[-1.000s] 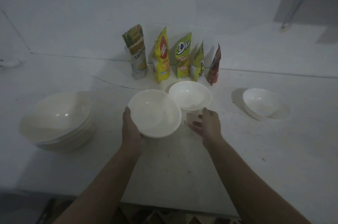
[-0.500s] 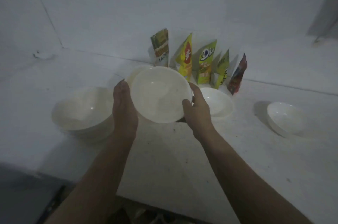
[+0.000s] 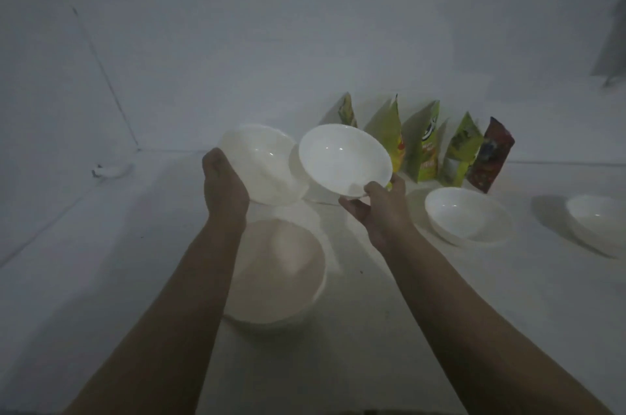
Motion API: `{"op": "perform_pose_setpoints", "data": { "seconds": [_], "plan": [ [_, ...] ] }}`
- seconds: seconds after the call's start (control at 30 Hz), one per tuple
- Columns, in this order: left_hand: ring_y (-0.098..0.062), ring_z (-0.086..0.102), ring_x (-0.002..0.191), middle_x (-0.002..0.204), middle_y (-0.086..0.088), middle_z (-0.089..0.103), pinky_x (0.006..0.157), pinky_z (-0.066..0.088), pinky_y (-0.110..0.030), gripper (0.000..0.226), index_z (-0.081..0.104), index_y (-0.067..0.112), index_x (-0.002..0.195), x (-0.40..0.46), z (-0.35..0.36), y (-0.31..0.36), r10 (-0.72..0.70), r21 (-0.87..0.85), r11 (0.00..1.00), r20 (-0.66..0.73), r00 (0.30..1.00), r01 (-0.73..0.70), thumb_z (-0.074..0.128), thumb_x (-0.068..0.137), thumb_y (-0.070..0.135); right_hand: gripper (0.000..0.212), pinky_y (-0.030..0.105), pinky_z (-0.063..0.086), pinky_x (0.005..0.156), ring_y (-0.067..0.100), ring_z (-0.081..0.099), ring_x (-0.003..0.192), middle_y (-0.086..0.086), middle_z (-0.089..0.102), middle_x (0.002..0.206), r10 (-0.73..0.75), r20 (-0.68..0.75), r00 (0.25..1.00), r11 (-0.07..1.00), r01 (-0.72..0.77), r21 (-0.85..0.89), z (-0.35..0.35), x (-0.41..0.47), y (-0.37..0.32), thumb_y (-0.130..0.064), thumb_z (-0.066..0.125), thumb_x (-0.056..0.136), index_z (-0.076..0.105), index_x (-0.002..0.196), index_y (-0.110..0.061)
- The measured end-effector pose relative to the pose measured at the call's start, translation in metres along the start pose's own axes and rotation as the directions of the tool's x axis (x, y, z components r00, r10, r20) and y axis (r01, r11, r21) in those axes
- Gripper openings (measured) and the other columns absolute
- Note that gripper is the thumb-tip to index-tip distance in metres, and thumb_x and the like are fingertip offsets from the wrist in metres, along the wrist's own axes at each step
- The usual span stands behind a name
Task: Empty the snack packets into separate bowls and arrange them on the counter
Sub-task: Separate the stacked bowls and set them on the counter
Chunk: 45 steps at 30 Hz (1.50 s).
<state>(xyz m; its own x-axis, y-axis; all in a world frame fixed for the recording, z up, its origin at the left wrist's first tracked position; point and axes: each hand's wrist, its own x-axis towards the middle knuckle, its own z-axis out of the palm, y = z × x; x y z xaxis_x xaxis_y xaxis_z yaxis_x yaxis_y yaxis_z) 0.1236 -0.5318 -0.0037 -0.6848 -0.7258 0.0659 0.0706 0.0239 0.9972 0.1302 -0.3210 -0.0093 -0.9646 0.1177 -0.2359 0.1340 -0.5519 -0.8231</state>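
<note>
Holding 2 white bowls above the counter (image 3: 423,313), 1 in each hand, both tilted toward the camera. Left hand (image 3: 223,185) cupped against the 9 o'clock side of the left bowl (image 3: 267,167), palm on its outer wall, fingers hidden behind. Right hand (image 3: 379,208) pinching the right bowl (image 3: 345,160) at its 5 o'clock rim, thumb on the inside edge, fingers underneath. Rims of the 2 raised bowls overlapping in view, right one in front; touching or apart cannot be told. Resting on the counter below the left forearm, at 6 o'clock from the raised pair, a stack (image 3: 281,275) of larger bowls, count unclear in the dim light. Sitting at 3 o'clock from the right hand, just beside it, a shallow bowl (image 3: 467,216); farther toward 3 o'clock, well apart and cut by the frame edge, an end bowl (image 3: 599,224). Standing upright in a row against the wall (image 3: 305,41), at 1 o'clock from the right hand, 5 packets (image 3: 426,146), all looking unopened: 4 yellow-green, with the dark red packet (image 3: 491,153) at the 3 o'clock end. Leftmost packet partly hidden behind the right bowl. All bowls empty.
</note>
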Motion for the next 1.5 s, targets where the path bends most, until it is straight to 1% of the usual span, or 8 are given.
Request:
{"op": "perform_pose_setpoints", "data": {
  "seconds": [0.43,0.67,0.83,1.0,1.1,1.23,1.37,1.5],
  "plan": [
    [-0.043,0.054,0.116,0.129,-0.026,0.052,0.093,0.050,-0.054,0.039,0.046,0.011,0.131,0.102,-0.049,-0.122,-0.266,0.306,0.917,-0.012,0.964,0.257,0.036,0.100,0.032,0.065,0.035,0.056,0.052,0.045,0.048,0.118,0.013,0.033,0.140,0.040,-0.279,0.960,0.968,-0.106,-0.226,0.012,0.031,0.072,0.005,0.047,0.090,0.029,0.146,-0.024],
    [-0.037,0.059,0.110,0.119,-0.020,0.061,0.094,0.050,-0.052,0.052,0.053,0.009,0.128,0.095,-0.061,-0.127,-0.269,0.231,0.939,0.038,0.962,0.254,0.042,0.087,0.038,0.060,0.027,0.055,0.048,0.039,0.062,0.104,0.020,0.048,0.136,-0.019,-0.257,0.966,0.944,-0.068,-0.324,0.007,0.022,0.082,-0.008,0.063,0.089,0.037,0.143,-0.008],
    [-0.032,0.057,0.117,0.129,-0.012,0.059,0.103,0.046,-0.049,0.062,0.049,0.012,0.137,0.070,-0.083,-0.125,-0.324,0.172,0.937,0.099,0.941,0.305,0.042,0.083,0.041,0.045,0.008,0.039,0.035,0.019,0.055,0.073,0.027,0.051,0.136,-0.015,-0.236,0.972,0.877,-0.101,-0.469,0.000,-0.006,0.083,-0.016,0.046,0.102,0.041,0.140,0.006],
    [-0.023,0.062,0.098,0.116,-0.010,0.060,0.089,0.050,-0.032,0.031,0.053,0.009,0.128,0.002,-0.106,-0.102,-0.286,-0.064,0.952,0.155,0.946,0.299,0.045,0.099,0.015,0.038,0.027,0.055,0.073,0.023,0.064,0.103,0.009,0.064,0.124,0.075,-0.151,0.986,0.925,-0.126,-0.360,-0.007,-0.047,0.086,-0.031,0.046,0.101,0.057,0.131,-0.010],
    [-0.011,0.067,0.092,0.109,-0.009,0.067,0.080,0.052,-0.022,0.023,0.061,0.003,0.113,-0.036,-0.121,-0.097,-0.179,-0.099,0.972,0.270,0.946,0.212,0.042,0.100,0.009,0.043,0.046,0.046,0.103,0.024,0.062,0.116,0.003,0.068,0.123,0.101,0.085,0.991,0.949,-0.070,-0.306,-0.013,-0.066,0.092,-0.041,0.038,0.103,0.063,0.127,-0.016],
    [-0.004,0.064,0.095,0.102,0.003,0.068,0.084,0.053,-0.028,0.029,0.065,0.008,0.109,-0.065,-0.121,-0.092,-0.053,0.006,0.998,0.380,0.924,0.055,0.042,0.096,0.020,0.034,0.036,0.053,0.093,0.022,0.063,0.117,0.002,0.067,0.126,0.030,0.261,0.965,0.949,0.054,-0.311,-0.012,-0.078,0.099,-0.024,0.043,0.102,0.060,0.131,-0.016],
    [-0.011,0.060,0.110,0.111,0.007,0.067,0.100,0.045,-0.049,0.030,0.064,0.024,0.111,-0.074,-0.114,-0.085,-0.046,0.016,0.999,0.398,0.916,0.043,0.038,0.097,0.028,0.032,0.030,0.055,0.080,0.022,0.067,0.110,0.004,0.070,0.120,0.023,0.166,0.986,0.972,0.016,-0.232,-0.017,-0.072,0.102,-0.014,0.046,0.099,0.061,0.127,-0.014],
    [-0.009,0.052,0.126,0.132,0.007,0.059,0.110,0.039,-0.043,0.046,0.057,0.023,0.131,-0.084,-0.099,-0.058,-0.015,-0.004,1.000,0.540,0.842,0.020,0.038,0.093,0.043,0.033,0.037,0.057,0.081,0.029,0.068,0.106,0.010,0.071,0.117,0.019,0.059,0.998,0.973,-0.005,-0.230,-0.033,-0.069,0.092,-0.011,0.053,0.093,0.063,0.124,-0.010]
  ]
}}
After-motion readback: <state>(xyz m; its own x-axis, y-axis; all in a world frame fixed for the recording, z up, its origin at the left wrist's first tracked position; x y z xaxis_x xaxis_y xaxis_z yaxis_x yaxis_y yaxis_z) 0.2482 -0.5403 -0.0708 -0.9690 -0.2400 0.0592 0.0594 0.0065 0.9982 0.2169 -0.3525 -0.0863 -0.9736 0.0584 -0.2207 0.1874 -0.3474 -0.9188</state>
